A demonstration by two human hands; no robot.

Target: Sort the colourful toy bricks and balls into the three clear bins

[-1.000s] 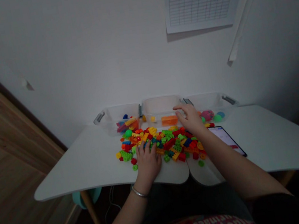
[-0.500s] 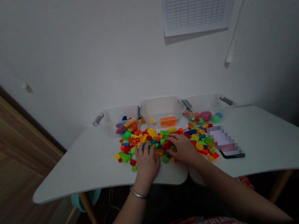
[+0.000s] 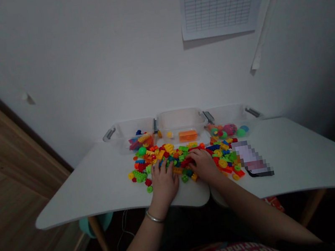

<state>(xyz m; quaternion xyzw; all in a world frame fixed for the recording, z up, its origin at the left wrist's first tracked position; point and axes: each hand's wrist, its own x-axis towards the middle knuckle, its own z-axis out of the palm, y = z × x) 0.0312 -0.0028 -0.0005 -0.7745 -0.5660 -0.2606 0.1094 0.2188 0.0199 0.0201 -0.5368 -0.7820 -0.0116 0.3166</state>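
Observation:
A loose heap of colourful plastic building bricks [image 3: 168, 148] spreads over the front middle of the white table. My left hand [image 3: 165, 183] lies palm down on the near left part of the heap, its fingers spread and holding nothing I can see. To its right, my right hand [image 3: 205, 166] is bent over the heap, thumb and fingers closed on a red brick [image 3: 187, 162]. The fingertips partly cover that brick. Small green and yellow-orange bricks lie just below it, close to my right thumb.
Behind the heap stand three clear bins: the left bin [image 3: 120, 129] with mixed bricks, the middle bin [image 3: 181, 118] with an orange block [image 3: 188, 136], the right bin [image 3: 229, 112] with round pieces. A phone [image 3: 259, 173] lies right of the heap; the table's front edge [image 3: 196, 205] curves below my hands.
My right thumb and fingers have drawn closer together around the red brick. My left hand stays almost where it was.

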